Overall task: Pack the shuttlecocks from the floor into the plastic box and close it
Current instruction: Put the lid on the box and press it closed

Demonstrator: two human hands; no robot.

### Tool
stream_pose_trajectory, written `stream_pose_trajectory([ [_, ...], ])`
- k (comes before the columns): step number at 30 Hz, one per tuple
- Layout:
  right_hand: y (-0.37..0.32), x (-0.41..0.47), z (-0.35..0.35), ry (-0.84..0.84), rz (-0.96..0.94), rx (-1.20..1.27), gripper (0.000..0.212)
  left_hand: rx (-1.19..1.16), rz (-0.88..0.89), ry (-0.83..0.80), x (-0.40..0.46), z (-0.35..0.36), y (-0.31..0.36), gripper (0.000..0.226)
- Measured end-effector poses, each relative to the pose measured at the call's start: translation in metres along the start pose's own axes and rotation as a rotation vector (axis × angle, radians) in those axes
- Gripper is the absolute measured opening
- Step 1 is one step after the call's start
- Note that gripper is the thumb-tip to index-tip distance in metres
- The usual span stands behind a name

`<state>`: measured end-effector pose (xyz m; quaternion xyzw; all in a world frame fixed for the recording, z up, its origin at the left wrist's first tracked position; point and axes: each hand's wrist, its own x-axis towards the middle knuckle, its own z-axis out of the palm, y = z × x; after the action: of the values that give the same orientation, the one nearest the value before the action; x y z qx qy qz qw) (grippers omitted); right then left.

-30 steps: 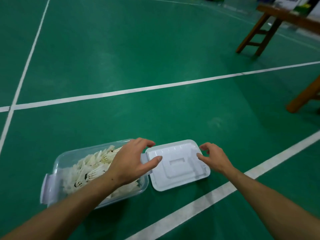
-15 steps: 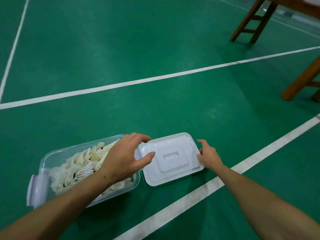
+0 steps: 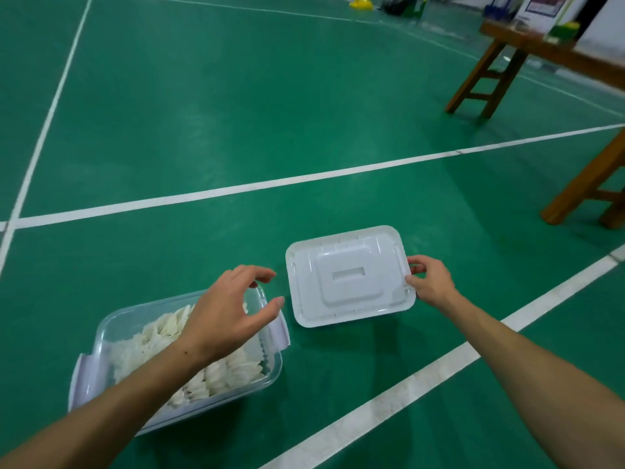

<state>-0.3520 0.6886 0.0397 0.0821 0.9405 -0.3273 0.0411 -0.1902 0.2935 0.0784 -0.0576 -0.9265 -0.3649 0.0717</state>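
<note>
Packing looks done to me: the shuttlecocks (image 3: 189, 350) are heaped inside the clear plastic box (image 3: 270, 377) on the green floor (image 3: 236, 113), and I can't spot any loose ones around. So this is the closing step. The white lid (image 3: 348, 275) sits just right of the box, not on it. The right hand (image 3: 429, 282) is pinching the lid's right edge, thumb and fingers clamped on the rim. The left hand (image 3: 223, 313) hovers over the box's right end, fingers spread and curved, holding nothing, just short of the lid's left edge. Next move, I'd guess: left hand grabs that edge, both lift the lid over, line it up square, then snap down the side latches (image 3: 89, 377).
</note>
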Motion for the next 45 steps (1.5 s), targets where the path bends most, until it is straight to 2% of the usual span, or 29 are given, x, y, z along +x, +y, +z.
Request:
stream_pose_trajectory([
  [3,-0.029,0.014,-0.014,0.108,-0.063,0.061,0.042,-0.022,-0.029,0.044,0.004,-0.011,-0.005,0.051],
  [6,-0.076,0.023,-0.015,0.116,-0.148,0.190,0.042,-0.064,-0.086,0.107,0.006,-0.030,-0.015,0.046],
  [11,-0.177,0.015,0.027,0.012,-0.335,0.332,0.040,-0.140,-0.213,0.274,-0.004,-0.076,-0.043,0.070],
  [14,-0.235,-0.007,0.068,-0.056,-0.455,0.346,0.041,-0.255,-0.348,0.391,-0.012,-0.115,-0.068,0.080],
  [15,-0.251,-0.015,0.083,-0.081,-0.489,0.347,0.041,-0.291,-0.406,0.434,-0.014,-0.128,-0.076,0.080],
  [19,-0.292,-0.046,0.127,-0.162,-0.560,0.394,0.040,-0.408,-0.543,0.504,-0.034,-0.170,-0.091,0.052],
  [26,-0.305,-0.075,0.157,-0.246,-0.570,0.381,0.044,-0.421,-0.551,0.587,-0.075,-0.192,-0.102,0.037],
  [31,-0.306,-0.092,0.144,-0.405,-0.627,0.427,0.039,-0.416,-0.524,0.599,-0.076,-0.192,-0.102,0.054],
  [35,-0.307,-0.101,0.129,-0.522,-0.537,0.555,0.026,-0.428,-0.553,0.601,-0.075,-0.191,-0.107,0.061],
  [40,-0.301,-0.100,0.122,-0.553,-0.381,0.629,0.051,-0.462,-0.577,0.617,-0.076,-0.189,-0.108,0.075],
  [45,-0.283,-0.101,0.122,-0.569,-0.325,0.674,0.060,-0.469,-0.537,0.621,-0.080,-0.177,-0.109,0.074],
])
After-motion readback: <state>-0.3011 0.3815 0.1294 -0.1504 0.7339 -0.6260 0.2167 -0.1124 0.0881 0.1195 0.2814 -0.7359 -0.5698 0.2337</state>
